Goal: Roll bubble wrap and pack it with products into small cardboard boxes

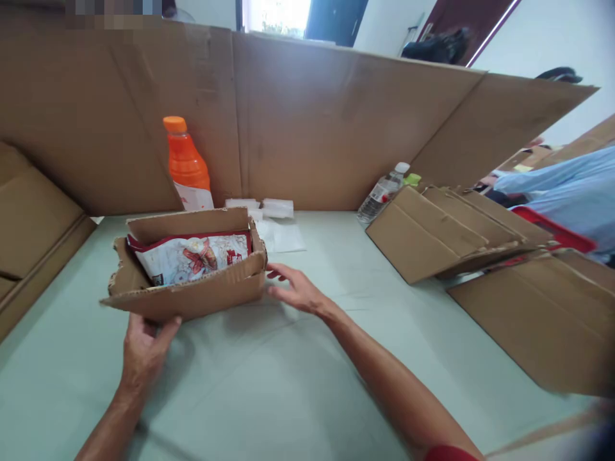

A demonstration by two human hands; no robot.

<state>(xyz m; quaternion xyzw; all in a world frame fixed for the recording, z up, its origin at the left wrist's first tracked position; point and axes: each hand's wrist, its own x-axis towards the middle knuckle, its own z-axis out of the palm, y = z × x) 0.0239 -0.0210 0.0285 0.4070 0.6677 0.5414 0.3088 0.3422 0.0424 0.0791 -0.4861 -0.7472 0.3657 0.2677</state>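
An open cardboard box (211, 294) with torn, ragged edges sits left of the middle, its near-left corner seemingly raised a little off the table. Inside lies a white and dark red printed food packet (192, 257). My left hand (144, 352) grips the box from below at its near-left side, thumb against the front wall and the other fingers partly hidden underneath. At the box's right end is my right hand (295, 289), fingers apart and their tips at or just beside the wall; whether they touch it I cannot tell.
Behind the box stand an orange bottle (188, 166) and white paper pieces (283, 235). A clear bottle (383, 193) leans at the back right near folded cardboard (432, 230). Tall cardboard panels (336, 121) wall off the back of the pale green table (288, 397).
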